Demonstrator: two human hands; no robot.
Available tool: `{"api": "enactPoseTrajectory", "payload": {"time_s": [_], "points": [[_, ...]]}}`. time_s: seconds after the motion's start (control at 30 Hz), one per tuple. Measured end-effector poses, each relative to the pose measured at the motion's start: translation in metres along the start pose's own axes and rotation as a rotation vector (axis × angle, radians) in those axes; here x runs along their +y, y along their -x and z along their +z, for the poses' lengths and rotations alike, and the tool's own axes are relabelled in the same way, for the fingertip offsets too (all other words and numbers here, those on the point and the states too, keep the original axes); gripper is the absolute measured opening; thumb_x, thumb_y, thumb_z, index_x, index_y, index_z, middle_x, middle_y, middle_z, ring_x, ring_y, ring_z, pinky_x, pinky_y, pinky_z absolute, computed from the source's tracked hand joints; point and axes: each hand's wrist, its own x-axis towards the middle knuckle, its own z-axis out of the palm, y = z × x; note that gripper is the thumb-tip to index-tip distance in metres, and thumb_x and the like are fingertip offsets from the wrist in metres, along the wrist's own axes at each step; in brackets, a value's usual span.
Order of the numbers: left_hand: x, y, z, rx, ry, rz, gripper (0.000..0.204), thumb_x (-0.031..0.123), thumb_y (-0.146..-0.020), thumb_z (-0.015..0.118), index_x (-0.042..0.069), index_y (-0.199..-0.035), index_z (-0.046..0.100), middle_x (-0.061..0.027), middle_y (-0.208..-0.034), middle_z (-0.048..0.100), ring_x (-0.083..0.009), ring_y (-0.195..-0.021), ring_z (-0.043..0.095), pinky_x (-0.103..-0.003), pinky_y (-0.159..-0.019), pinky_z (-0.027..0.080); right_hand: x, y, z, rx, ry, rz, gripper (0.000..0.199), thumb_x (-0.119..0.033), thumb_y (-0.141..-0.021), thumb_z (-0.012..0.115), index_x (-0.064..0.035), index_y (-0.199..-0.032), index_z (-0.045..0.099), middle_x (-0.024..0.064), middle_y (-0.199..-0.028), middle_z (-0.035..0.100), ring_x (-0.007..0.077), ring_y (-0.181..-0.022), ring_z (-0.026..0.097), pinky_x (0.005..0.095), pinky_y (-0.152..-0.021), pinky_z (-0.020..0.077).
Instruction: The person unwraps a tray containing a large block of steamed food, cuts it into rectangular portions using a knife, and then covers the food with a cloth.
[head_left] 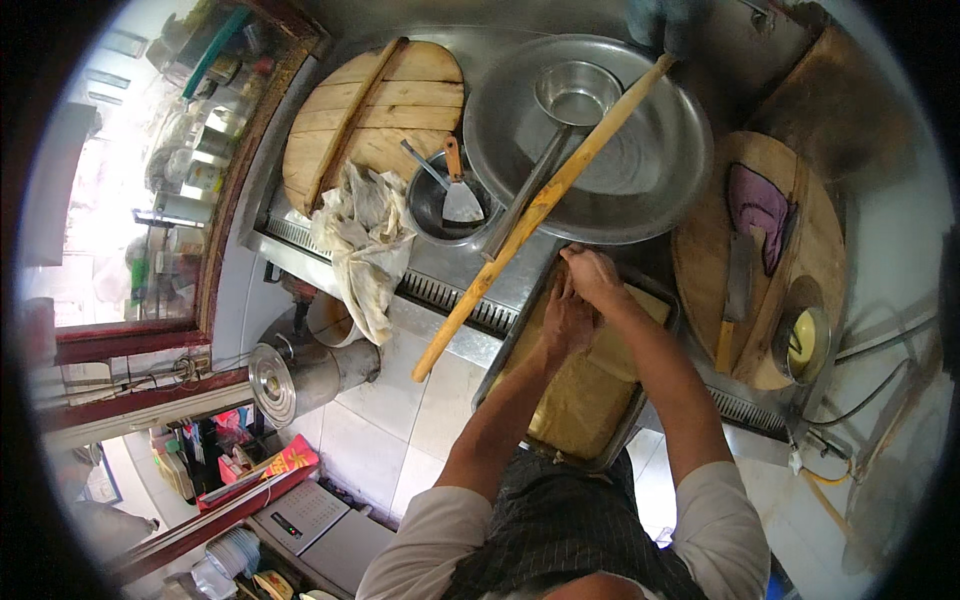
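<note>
A deep rectangular metal tray [640, 415] rests partly over the counter's front edge, close to my body. Inside it lies a soft yellow layer [575, 415], with a paler part toward the right; I cannot tell what food it is. My left hand [568, 322] is over the tray's far left part, its fingers drawn together. Just beyond it, my right hand [592, 274] is closed at the tray's far left corner, close against the left hand's fingertips. Whatever the fingers pinch is hidden.
A large metal basin [640, 205] carries a long wooden rolling pin [545, 205] and a ladle [578, 92]. Left are a round wooden board [425, 85], a pot [425, 210] holding a scraper [462, 200], and a cloth [365, 250]. A cleaver [738, 285] lies on the right board [705, 240].
</note>
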Motion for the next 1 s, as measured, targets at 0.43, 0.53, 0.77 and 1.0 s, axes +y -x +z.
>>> {"api": "enactPoseTrajectory", "payload": {"time_s": [0.43,0.53,0.77,1.0], "points": [[0.012,0.019,0.003,-0.019,-0.039,-0.021,0.065,0.047,-0.09,0.046,0.016,-0.145,0.032,-0.0076,-0.15,0.03,-0.0308,-0.142,0.015,-0.049,-0.116,0.005,-0.012,-0.004,-0.002,-0.132,0.281,-0.056,0.023,-0.012,-0.085,0.056,-0.0017,-0.105,0.065,0.0198,-0.112,0.063,0.0289,-0.105,0.062,0.0397,-0.09,0.0505],[0.019,0.027,0.0,0.019,-0.03,-0.017,0.066,0.043,-0.088,0.05,0.009,-0.142,0.035,-0.0104,-0.147,0.033,-0.0323,-0.14,0.02,-0.049,-0.116,0.009,-0.015,-0.001,-0.004,-0.138,0.381,-0.105,0.02,-0.01,-0.083,0.058,-0.0015,-0.099,0.067,0.0184,-0.109,0.064,0.028,-0.105,0.062,0.0384,-0.09,0.0504],[0.025,0.065,-0.003,-0.001,0.215,-0.042,0.054,0.023,-0.083,0.06,0.0,-0.13,0.047,-0.0178,-0.143,0.035,-0.0381,-0.134,0.029,-0.051,-0.112,0.02,-0.018,0.017,-0.007,-0.17,0.298,-0.01,0.036,-0.014,-0.083,0.056,-0.0008,-0.116,0.058,0.0205,-0.114,0.062,0.0322,-0.107,0.06,0.0381,-0.096,0.0455],[0.021,0.111,-0.011,0.004,0.474,-0.058,0.04,0.009,-0.079,0.064,0.007,-0.119,0.058,-0.0212,-0.134,0.045,-0.0391,-0.128,0.039,-0.045,-0.102,0.037,0.012,0.006,-0.017,-0.299,0.186,-0.091,0.066,-0.031,-0.083,0.058,0.0037,-0.136,0.038,0.0279,-0.128,0.05,0.0357,-0.118,0.051,0.0408,-0.099,0.0417]]}}
